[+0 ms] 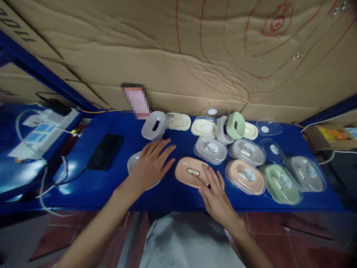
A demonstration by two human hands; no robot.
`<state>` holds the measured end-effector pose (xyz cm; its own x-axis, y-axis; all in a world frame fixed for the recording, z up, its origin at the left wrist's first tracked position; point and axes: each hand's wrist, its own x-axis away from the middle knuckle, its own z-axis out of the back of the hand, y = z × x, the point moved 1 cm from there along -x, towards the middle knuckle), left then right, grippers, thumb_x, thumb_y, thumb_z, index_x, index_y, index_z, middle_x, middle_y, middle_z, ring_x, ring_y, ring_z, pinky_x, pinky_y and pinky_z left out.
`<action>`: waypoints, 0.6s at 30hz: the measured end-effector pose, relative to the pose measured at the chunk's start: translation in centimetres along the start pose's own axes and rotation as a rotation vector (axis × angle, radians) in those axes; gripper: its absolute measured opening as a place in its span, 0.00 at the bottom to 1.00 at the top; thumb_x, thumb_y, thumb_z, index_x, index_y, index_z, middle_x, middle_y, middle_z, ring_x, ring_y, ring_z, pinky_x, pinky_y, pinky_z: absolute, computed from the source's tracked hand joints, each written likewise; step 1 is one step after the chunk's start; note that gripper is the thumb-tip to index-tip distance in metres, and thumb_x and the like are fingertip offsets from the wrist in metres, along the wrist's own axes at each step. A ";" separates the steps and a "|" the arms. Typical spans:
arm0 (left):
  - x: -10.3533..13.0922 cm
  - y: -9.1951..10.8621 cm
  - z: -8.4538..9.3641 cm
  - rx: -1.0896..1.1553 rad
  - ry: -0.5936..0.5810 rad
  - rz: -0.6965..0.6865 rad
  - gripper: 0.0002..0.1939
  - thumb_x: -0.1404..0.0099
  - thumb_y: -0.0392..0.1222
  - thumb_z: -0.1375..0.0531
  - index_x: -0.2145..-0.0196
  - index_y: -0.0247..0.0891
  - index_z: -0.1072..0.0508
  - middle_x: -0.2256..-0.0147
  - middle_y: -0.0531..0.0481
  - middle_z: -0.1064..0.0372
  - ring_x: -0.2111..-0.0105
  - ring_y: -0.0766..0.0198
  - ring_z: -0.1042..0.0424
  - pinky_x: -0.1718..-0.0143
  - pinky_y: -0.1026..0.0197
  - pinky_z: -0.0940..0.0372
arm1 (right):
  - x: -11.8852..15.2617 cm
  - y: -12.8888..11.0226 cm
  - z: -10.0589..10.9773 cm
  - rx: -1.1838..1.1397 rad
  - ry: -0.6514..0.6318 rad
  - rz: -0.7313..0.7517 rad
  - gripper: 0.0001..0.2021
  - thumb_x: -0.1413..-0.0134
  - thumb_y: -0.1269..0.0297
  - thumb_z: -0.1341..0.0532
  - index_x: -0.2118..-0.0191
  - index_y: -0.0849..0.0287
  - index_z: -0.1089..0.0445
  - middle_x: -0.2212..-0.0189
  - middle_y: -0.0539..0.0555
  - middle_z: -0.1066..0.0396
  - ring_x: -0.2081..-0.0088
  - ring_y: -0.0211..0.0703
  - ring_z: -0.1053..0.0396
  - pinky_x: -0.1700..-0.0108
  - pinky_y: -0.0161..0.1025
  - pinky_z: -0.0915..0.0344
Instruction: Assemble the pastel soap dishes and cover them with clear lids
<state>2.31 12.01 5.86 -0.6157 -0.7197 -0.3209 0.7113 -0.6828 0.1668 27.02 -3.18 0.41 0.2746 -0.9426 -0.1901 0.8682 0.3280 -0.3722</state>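
My left hand (153, 160) reaches over a pale grey oval dish (134, 160), its fingers spread and partly hiding the dish. Whether the palm touches that dish I cannot tell. My right hand (214, 189) grips the right end of a peach oval dish (182, 172), fingers along its edge. A pale piece shows through the slot in the middle of the peach dish. Beyond my left hand a grey slotted shell (150, 124) stands tilted beside a cream oval base (182, 122).
Right of my hands sit several lidded oval dishes, among them a peach one (244, 176) and a green one (279, 182). A loose clear lid (269, 127) lies behind. At left are a black phone (104, 152) and a power strip (41, 132). Cardboard (167, 67) walls the back.
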 end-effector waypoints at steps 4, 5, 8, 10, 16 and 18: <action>-7.4 -2.5 -1.1 -0.222 -0.081 0.027 0.30 0.26 0.38 0.43 0.29 0.33 0.39 0.29 0.27 0.43 0.29 0.35 0.41 0.30 0.28 0.50 | -0.2 0.0 -0.1 -0.013 -0.006 -0.007 0.31 0.25 0.65 0.44 0.22 0.47 0.50 0.21 0.60 0.61 0.22 0.61 0.59 0.27 0.71 0.48; -9.0 -2.8 -1.7 -0.241 -0.118 0.038 0.33 0.28 0.35 0.42 0.28 0.33 0.40 0.29 0.27 0.42 0.29 0.35 0.42 0.29 0.25 0.55 | -0.1 0.0 -0.1 -0.013 -0.004 -0.009 0.31 0.25 0.64 0.44 0.23 0.47 0.49 0.21 0.60 0.60 0.22 0.61 0.58 0.27 0.72 0.48; -11.9 -2.6 -3.2 -0.229 -0.184 -0.001 0.31 0.32 0.30 0.42 0.32 0.33 0.35 0.36 0.28 0.32 0.35 0.37 0.32 0.30 0.23 0.57 | 0.0 0.0 -0.2 -0.018 0.016 -0.020 0.29 0.25 0.64 0.44 0.24 0.47 0.47 0.21 0.59 0.57 0.22 0.60 0.57 0.27 0.71 0.46; -11.9 -1.9 -3.7 -0.196 -0.198 -0.062 0.26 0.31 0.30 0.42 0.35 0.34 0.30 0.40 0.31 0.28 0.39 0.40 0.29 0.30 0.28 0.54 | 0.1 0.0 -0.2 -0.031 0.042 -0.027 0.29 0.25 0.65 0.44 0.24 0.47 0.47 0.22 0.59 0.56 0.22 0.59 0.56 0.28 0.70 0.44; -9.2 -1.3 -3.6 -0.075 -0.239 -0.116 0.37 0.35 0.39 0.31 0.31 0.42 0.36 0.29 0.32 0.44 0.29 0.36 0.42 0.32 0.34 0.44 | 0.3 0.2 -0.4 -0.119 0.100 -0.070 0.33 0.26 0.65 0.42 0.22 0.48 0.50 0.22 0.59 0.55 0.22 0.58 0.56 0.28 0.63 0.40; -8.9 -1.7 -3.3 -0.038 -0.239 -0.083 0.36 0.34 0.37 0.32 0.31 0.41 0.36 0.29 0.32 0.42 0.30 0.37 0.40 0.34 0.36 0.40 | 0.4 0.4 -0.4 -0.145 0.099 -0.083 0.34 0.27 0.65 0.42 0.22 0.47 0.52 0.21 0.60 0.57 0.22 0.59 0.55 0.28 0.63 0.39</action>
<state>7.71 19.97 5.37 -0.7319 -0.6739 -0.1013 0.6646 -0.7387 0.1125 27.26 -3.39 -0.20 0.1559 -0.9584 -0.2389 0.8157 0.2613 -0.5160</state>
